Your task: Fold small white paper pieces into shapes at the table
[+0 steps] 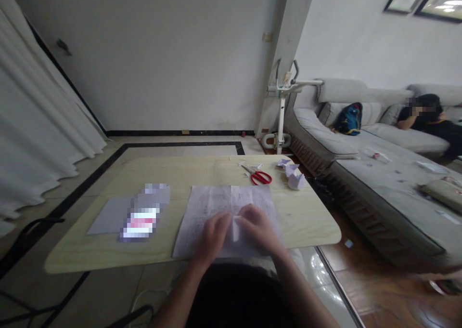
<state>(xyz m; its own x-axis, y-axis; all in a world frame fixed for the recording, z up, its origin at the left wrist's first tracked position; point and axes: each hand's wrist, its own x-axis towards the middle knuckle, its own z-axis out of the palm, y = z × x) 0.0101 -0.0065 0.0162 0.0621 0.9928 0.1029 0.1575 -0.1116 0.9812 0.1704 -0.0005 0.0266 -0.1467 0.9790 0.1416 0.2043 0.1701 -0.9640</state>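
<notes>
Both hands meet over a large creased sheet of paper (202,203) that lies on the light wooden table. My left hand (215,234) has its fingers curled in at the left side of a small narrow piece of white folded paper (236,229). From the other side my right hand (257,226) closes its fingers on the same piece, near its top. The fingertips are partly hidden behind the hands. Beyond the sheet lie red-handled scissors (260,177) with small paper scraps near the blades. Several folded paper shapes (296,181) stand at the table's far right corner.
On the table's left (79,251) lie white paper sheets (104,217) and a lit, pixelated screen (140,223). A grey sofa (390,183) with a blue backpack (350,119) is at the right; a person (428,118) sits there. White exercise equipment (281,111) stands behind the table.
</notes>
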